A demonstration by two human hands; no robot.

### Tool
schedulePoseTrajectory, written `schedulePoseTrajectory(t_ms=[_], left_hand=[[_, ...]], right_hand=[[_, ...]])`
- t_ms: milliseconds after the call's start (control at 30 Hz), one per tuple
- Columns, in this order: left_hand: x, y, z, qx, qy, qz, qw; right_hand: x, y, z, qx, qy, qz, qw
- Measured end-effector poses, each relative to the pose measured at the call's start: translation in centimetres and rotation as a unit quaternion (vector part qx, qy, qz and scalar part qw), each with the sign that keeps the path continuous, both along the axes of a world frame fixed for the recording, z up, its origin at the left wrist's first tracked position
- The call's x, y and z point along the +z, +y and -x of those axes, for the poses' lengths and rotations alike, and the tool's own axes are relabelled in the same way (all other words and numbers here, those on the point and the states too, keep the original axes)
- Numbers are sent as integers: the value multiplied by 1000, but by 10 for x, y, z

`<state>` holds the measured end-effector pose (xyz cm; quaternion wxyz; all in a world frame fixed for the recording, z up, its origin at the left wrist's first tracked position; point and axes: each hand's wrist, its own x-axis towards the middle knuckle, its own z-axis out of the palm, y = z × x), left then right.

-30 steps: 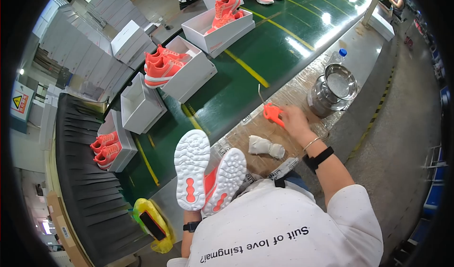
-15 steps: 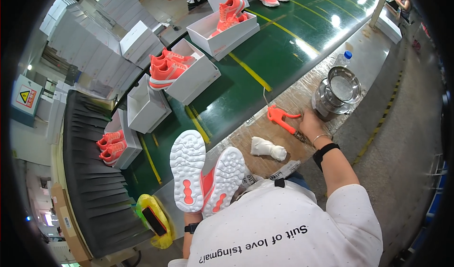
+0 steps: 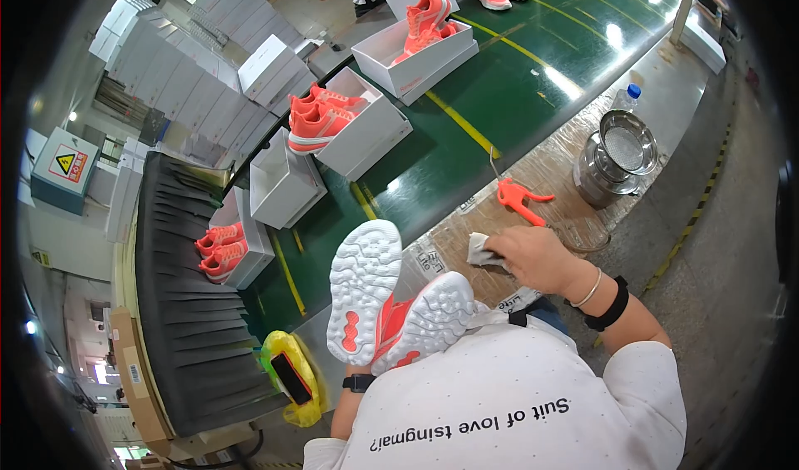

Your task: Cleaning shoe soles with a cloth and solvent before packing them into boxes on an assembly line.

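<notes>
A pair of coral sneakers [image 3: 389,327] stands up in front of my body, white soles facing me. Behind their lower ends is my left hand [image 3: 354,371], gripping them; its fingers are hidden. Over the brown board on the bench, my right hand [image 3: 533,258] is closed on a crumpled white cloth [image 3: 481,249], whose end sticks out past the fingertips. Just beyond that hand lies an orange air blow gun [image 3: 520,200] with a thin hose. Farther right sits a shiny metal can with a round dished top [image 3: 609,166].
Beyond the bench runs a green conveyor belt [image 3: 449,170] carrying open white shoeboxes [image 3: 366,150], some with coral sneakers. A clear bottle with a blue cap [image 3: 631,96] stands behind the can. At the left, a phone [image 3: 291,378] rests on yellow plastic beside a black strip curtain [image 3: 196,304].
My right hand has moved left from beside the metal can and blow gun onto the white cloth and closed on it. The sneakers have tilted slightly. The whole view has shifted a little.
</notes>
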<state>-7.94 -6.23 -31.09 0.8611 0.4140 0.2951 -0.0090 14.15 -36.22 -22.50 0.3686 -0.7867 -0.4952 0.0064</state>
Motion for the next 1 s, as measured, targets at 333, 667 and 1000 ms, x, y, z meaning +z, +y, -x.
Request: schedulePoseTrajectory(t_ms=[333,667,1000], left_hand=[[-8,-2,-15,9,-14,26,1000],[-13,-4,-40,3,-23,40,999],[-17,-3,-32,-19,-17,45,999]], right_hand=[[25,14,1,131,-42,36,990],[28,23,2,184,-55,64,979],[18,20,1,195,-21,71,978]])
